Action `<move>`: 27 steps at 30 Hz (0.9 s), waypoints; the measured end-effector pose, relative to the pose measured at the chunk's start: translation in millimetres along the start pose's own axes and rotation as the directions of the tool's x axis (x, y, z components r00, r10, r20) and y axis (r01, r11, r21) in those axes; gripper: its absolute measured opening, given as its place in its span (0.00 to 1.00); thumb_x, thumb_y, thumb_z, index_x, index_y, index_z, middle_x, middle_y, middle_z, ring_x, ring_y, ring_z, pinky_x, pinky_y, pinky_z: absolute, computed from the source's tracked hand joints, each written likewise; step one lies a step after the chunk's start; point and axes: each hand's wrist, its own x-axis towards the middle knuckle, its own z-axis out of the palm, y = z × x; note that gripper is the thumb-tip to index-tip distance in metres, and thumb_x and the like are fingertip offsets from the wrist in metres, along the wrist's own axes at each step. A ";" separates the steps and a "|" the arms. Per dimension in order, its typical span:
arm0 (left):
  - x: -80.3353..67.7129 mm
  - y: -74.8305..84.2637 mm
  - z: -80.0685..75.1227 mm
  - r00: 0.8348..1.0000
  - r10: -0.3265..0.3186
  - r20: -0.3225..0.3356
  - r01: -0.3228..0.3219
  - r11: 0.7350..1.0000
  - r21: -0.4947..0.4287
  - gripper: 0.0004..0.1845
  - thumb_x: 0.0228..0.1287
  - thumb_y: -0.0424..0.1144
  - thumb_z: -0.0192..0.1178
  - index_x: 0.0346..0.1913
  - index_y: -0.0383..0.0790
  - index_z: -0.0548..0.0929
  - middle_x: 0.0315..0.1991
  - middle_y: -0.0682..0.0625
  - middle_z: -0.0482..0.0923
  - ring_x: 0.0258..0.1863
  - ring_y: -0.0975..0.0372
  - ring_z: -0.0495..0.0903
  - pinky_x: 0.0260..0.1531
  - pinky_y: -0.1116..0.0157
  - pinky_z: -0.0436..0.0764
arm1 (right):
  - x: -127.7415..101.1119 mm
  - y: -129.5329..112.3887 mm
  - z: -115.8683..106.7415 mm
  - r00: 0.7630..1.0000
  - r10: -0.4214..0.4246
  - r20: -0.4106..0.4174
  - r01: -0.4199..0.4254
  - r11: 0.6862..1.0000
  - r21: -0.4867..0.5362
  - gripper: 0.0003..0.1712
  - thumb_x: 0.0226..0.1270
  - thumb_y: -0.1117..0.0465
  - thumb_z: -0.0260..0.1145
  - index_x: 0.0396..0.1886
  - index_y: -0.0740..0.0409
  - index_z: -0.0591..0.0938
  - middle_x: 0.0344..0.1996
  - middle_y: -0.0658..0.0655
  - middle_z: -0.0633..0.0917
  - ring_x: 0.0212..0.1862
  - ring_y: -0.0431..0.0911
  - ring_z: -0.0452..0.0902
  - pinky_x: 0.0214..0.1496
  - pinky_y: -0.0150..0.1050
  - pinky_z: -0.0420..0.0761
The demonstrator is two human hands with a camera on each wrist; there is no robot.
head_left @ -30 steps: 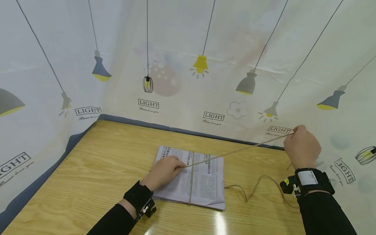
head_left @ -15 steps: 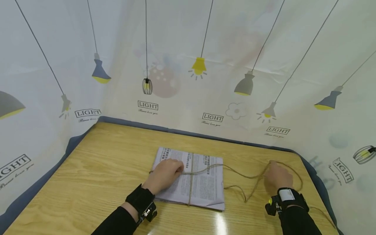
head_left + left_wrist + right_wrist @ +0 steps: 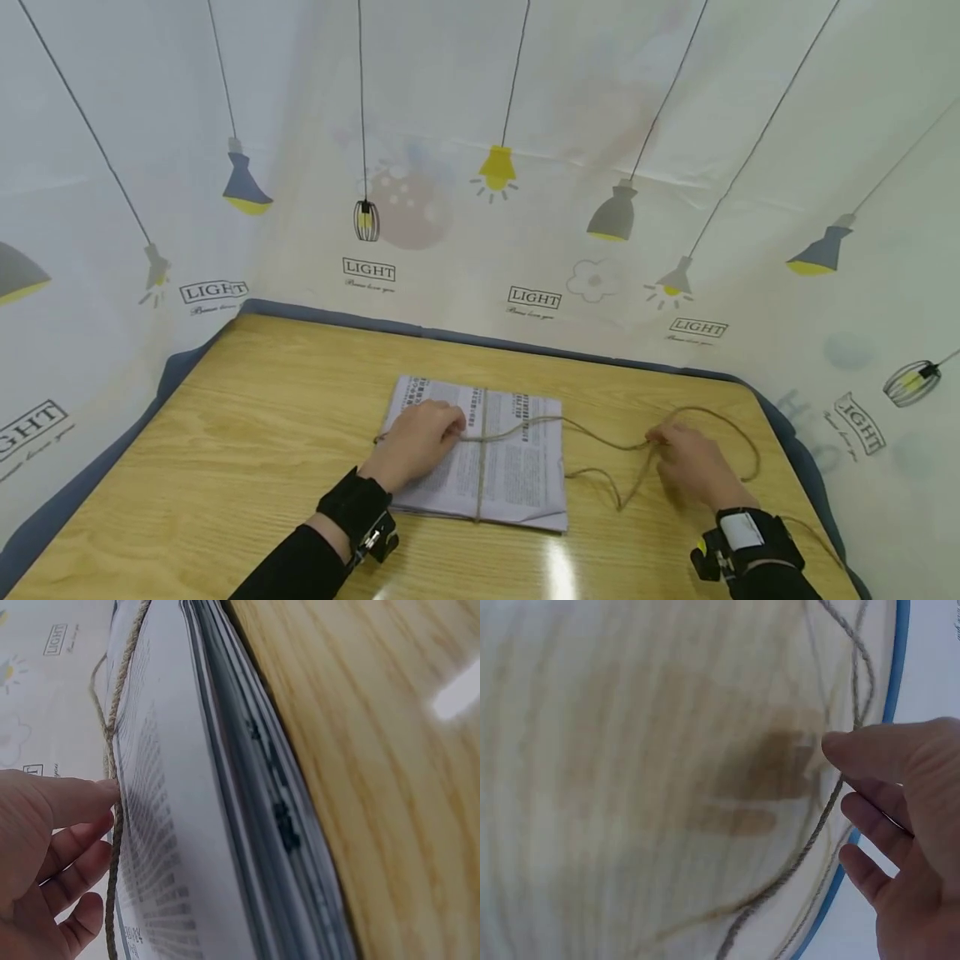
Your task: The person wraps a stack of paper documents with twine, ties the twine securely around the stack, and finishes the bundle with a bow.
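A folded stack of newspapers (image 3: 525, 487) lies on the wooden table, with one length of twine (image 3: 481, 475) running over it from back to front. A second strand crosses the top sideways and trails slack to the right. My left hand (image 3: 418, 442) is over the stack's left half; in the left wrist view its thumb and forefinger (image 3: 79, 801) pinch the twine close above the paper. To the right of the stack, my right hand (image 3: 693, 467) pinches the twine near where two strands meet. Its thumb (image 3: 866, 754) presses on the cord and the other fingers are bent.
A loop of twine (image 3: 738, 425) curves behind my right hand, and its tail (image 3: 810, 537) runs off past my right wrist toward the table's right edge. A pale cloth (image 3: 465, 333) printed with lamps rises behind the table (image 3: 262, 433) and along both sides.
My right hand has come down from holding the twine taut and raised at the right, then shifted slightly left along the table. The twine now lies slack. The left hand has barely moved.
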 end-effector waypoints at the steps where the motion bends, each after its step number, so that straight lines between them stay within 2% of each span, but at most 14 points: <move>1: 0.4 0.1 0.0 1.000 0.003 -0.001 -0.003 1.000 0.000 0.03 0.64 0.36 0.63 0.37 0.49 0.85 0.33 0.58 0.83 0.33 0.67 0.78 0.37 0.67 0.77 | -0.6 1.0 1.6 1.000 -0.001 0.007 0.001 1.000 -0.007 0.22 0.58 0.72 0.65 0.54 0.63 0.78 0.47 0.63 0.84 0.51 0.61 0.79 0.49 0.58 0.77; 5: 1.0 1.2 0.6 1.000 0.013 -0.005 -0.013 1.000 0.008 0.04 0.63 0.35 0.63 0.37 0.49 0.85 0.33 0.58 0.83 0.33 0.67 0.79 0.37 0.67 0.77 | -4.0 6.2 7.6 1.000 0.015 0.005 -0.015 1.000 -0.018 0.18 0.60 0.68 0.67 0.50 0.62 0.76 0.40 0.59 0.85 0.43 0.55 0.82 0.45 0.54 0.78; 8: 1.1 3.0 0.1 1.000 0.016 -0.006 -0.016 1.000 0.013 0.05 0.63 0.35 0.64 0.39 0.49 0.86 0.35 0.57 0.83 0.35 0.66 0.80 0.38 0.66 0.78 | -7.8 8.2 7.7 1.000 0.004 0.000 -0.005 1.000 -0.019 0.13 0.61 0.67 0.67 0.45 0.59 0.76 0.33 0.53 0.82 0.35 0.46 0.78 0.38 0.46 0.77; 10: 1.8 5.1 -1.2 1.000 0.014 -0.007 -0.014 1.000 0.006 0.06 0.63 0.36 0.64 0.41 0.49 0.85 0.37 0.56 0.83 0.38 0.65 0.81 0.40 0.65 0.79 | -9.4 7.1 3.9 1.000 -0.007 0.003 0.007 1.000 0.024 0.10 0.62 0.68 0.65 0.42 0.58 0.76 0.29 0.50 0.79 0.31 0.41 0.73 0.34 0.40 0.74; 13: 4.3 9.5 -4.3 1.000 0.021 -0.018 -0.021 0.999 -0.025 0.08 0.62 0.36 0.65 0.44 0.48 0.85 0.41 0.54 0.83 0.41 0.63 0.81 0.42 0.63 0.80 | -8.8 -0.1 -9.7 1.000 -0.020 0.015 0.018 0.988 0.152 0.07 0.64 0.69 0.61 0.42 0.59 0.77 0.27 0.49 0.76 0.28 0.37 0.68 0.31 0.34 0.69; 15: 7.1 13.6 -7.0 0.999 0.029 -0.031 -0.031 0.998 -0.058 0.09 0.63 0.36 0.64 0.46 0.47 0.84 0.43 0.53 0.83 0.42 0.62 0.81 0.44 0.62 0.80 | -6.3 -9.1 -22.5 0.999 -0.039 0.010 0.035 0.969 0.246 0.07 0.65 0.69 0.58 0.41 0.61 0.79 0.28 0.51 0.76 0.28 0.36 0.66 0.30 0.32 0.68; 18: 12.1 21.8 -10.4 0.997 0.054 -0.051 -0.060 0.992 -0.113 0.10 0.66 0.37 0.62 0.49 0.47 0.84 0.45 0.52 0.83 0.43 0.62 0.80 0.46 0.62 0.79 | -2.0 -27.2 -43.0 0.997 -0.079 0.004 0.074 0.949 0.307 0.06 0.69 0.67 0.58 0.42 0.61 0.79 0.31 0.52 0.78 0.30 0.36 0.68 0.32 0.33 0.70; 22: 20.0 40.1 -15.9 0.995 0.085 -0.061 -0.096 0.976 -0.194 0.12 0.69 0.39 0.59 0.54 0.49 0.82 0.48 0.55 0.82 0.44 0.64 0.80 0.45 0.65 0.79 | 4.1 -56.6 -61.8 0.995 -0.102 0.004 0.096 0.947 0.306 0.05 0.71 0.63 0.60 0.43 0.56 0.78 0.33 0.50 0.80 0.33 0.37 0.72 0.35 0.32 0.74; 27: 30.3 78.2 -26.4 0.991 0.128 -0.034 -0.132 0.941 -0.311 0.21 0.69 0.39 0.59 0.64 0.51 0.73 0.49 0.54 0.82 0.41 0.66 0.78 0.39 0.70 0.77 | 9.8 -100.3 -68.2 0.988 -0.153 -0.004 0.147 0.936 0.321 0.08 0.68 0.63 0.65 0.44 0.54 0.77 0.33 0.51 0.81 0.27 0.38 0.73 0.27 0.33 0.76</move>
